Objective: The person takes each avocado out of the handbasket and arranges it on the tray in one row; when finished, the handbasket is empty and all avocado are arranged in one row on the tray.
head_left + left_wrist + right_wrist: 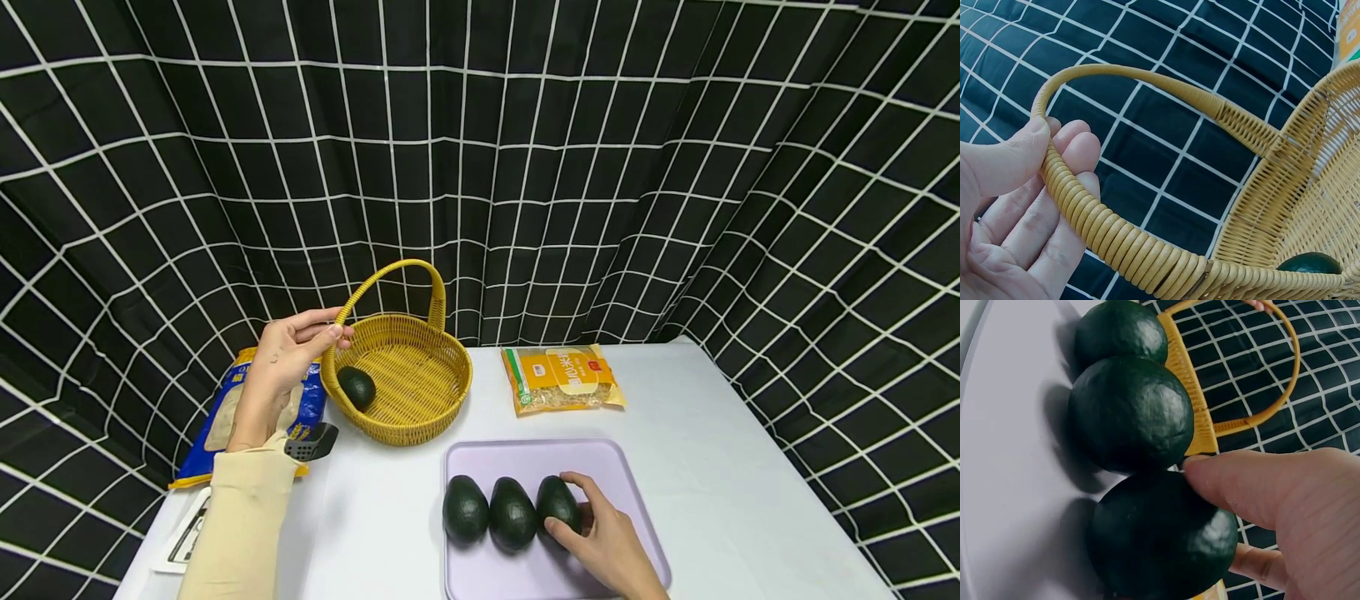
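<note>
I can see three avocados (512, 515) sitting side by side in a row on a pale purple tray (532, 457). They are dark green, nearly black, and fat like eggs, with shiny skin and little dents. One lies by the tray's nine o'clock edge. The end avocado (557, 498), at three o'clock in the row, has the right hand (613, 546) pinching it between thumb and fingers.

The left hand (288, 354) pinches the handle (407, 263) of a yellow basket (412, 375), between ten and eleven o'clock from the tray. A fourth avocado (356, 387) lies inside, by the basket's nine o'clock wall. An orange bag (562, 379) lies at twelve o'clock from the tray. A blue bag (309, 408) is partly hidden behind the left arm.
</note>
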### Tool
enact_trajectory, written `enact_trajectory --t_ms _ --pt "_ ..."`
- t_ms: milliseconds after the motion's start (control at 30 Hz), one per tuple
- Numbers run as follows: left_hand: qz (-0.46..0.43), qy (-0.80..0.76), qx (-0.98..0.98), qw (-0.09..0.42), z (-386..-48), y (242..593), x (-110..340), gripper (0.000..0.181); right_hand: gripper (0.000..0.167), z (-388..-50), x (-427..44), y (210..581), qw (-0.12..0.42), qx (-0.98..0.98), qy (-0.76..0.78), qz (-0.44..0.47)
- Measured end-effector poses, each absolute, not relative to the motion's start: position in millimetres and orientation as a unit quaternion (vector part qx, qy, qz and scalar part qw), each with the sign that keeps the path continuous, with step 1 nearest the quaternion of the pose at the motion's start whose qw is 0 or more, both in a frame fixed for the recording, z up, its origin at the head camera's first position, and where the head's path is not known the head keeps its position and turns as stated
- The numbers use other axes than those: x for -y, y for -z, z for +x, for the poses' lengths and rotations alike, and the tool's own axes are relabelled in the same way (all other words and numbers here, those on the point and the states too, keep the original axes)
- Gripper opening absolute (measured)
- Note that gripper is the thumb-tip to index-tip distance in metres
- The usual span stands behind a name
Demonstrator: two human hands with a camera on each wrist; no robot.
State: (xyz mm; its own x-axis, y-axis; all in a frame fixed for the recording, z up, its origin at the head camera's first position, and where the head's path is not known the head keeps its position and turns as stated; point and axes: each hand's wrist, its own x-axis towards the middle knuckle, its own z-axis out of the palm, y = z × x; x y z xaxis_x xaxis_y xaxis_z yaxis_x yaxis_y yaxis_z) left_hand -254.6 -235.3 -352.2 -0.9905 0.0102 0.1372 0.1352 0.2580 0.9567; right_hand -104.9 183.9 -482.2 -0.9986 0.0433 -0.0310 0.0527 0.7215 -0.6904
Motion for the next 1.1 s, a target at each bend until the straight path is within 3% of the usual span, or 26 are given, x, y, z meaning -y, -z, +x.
enact_trajectory --t_ms 1100 --pt "-0.048 0.612 0.788 0.051 -253.6 352.3 235.8 0.049 0.056 -106.7 -192.2 483.3 0.009 -0.933 0.359 0.033"
